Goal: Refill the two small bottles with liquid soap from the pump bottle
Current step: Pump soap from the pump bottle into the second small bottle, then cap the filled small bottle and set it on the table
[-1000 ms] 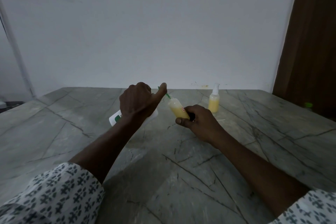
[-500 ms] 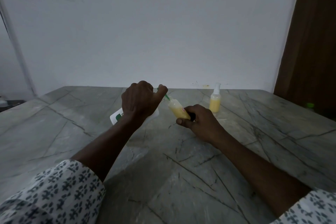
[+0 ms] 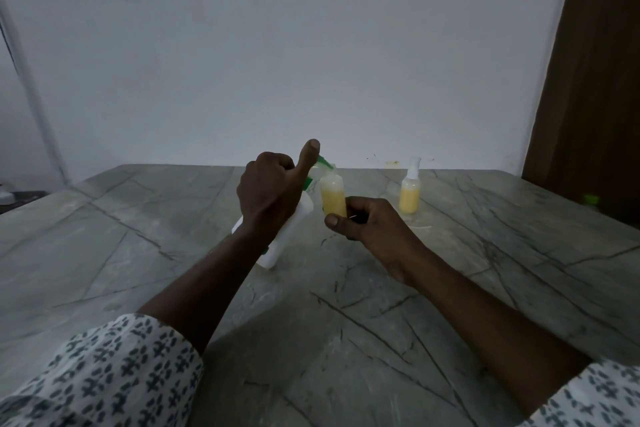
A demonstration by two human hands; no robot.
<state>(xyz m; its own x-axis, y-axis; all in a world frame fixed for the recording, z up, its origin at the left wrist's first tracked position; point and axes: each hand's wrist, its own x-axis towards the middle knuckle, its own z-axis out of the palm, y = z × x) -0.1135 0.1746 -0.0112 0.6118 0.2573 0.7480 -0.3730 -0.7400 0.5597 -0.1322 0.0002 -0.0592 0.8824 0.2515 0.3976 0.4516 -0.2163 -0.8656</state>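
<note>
Thumb (image 3: 309, 154) of the left hand (image 3: 273, 194) has come up off the green pump head (image 3: 325, 163) and points upward. Half a second ago it was bent down on that head, so the stroke looks released. The other left fingers stay curled round the upper body of the white pump bottle (image 3: 289, 236), which leans steeply toward the right hand (image 3: 374, 229).

The right thumb and curled fingers pinch the lower part of the open small bottle (image 3: 333, 196). A moment ago it was tipped toward the nozzle; now it stands almost upright, its mouth just under the spout. Yellow soap fills it nearly to the shoulder. Whether any soap is running from the spout cannot be made out.

This bottle seems close to full, so another press risks overflow. Beyond the right fingers and well apart from them, the second small bottle (image 3: 409, 196) stands capped with its sprayer on the stone table (image 3: 485, 270). It holds yellow soap and looks already refilled.
</note>
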